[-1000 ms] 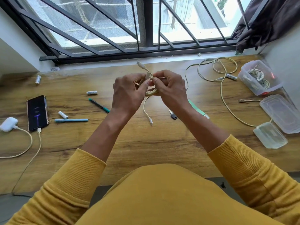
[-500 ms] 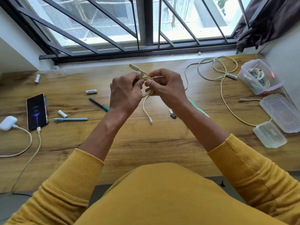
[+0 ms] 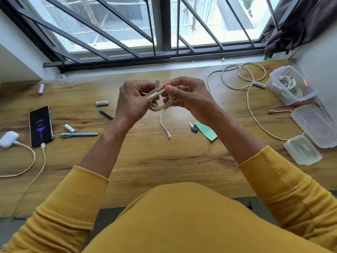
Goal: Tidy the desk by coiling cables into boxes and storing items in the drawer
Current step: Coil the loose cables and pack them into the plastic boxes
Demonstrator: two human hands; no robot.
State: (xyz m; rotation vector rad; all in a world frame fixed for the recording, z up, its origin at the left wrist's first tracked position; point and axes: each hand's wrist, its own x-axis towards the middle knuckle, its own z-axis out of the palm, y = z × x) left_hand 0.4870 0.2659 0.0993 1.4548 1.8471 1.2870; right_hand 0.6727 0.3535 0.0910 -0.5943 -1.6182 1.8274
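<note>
Sunlit under the barred window, the wooden table [image 3: 164,167] is judged early in tidying: above it the left hand [image 3: 134,101] and right hand [image 3: 187,96] each grip the half-coiled cream cable [image 3: 160,106], its tail dangling. One clear plastic box [image 3: 290,86] already holds a coil; the long cream cable [image 3: 249,99], batteries, pens and phone [image 3: 41,126] remain out.
</note>
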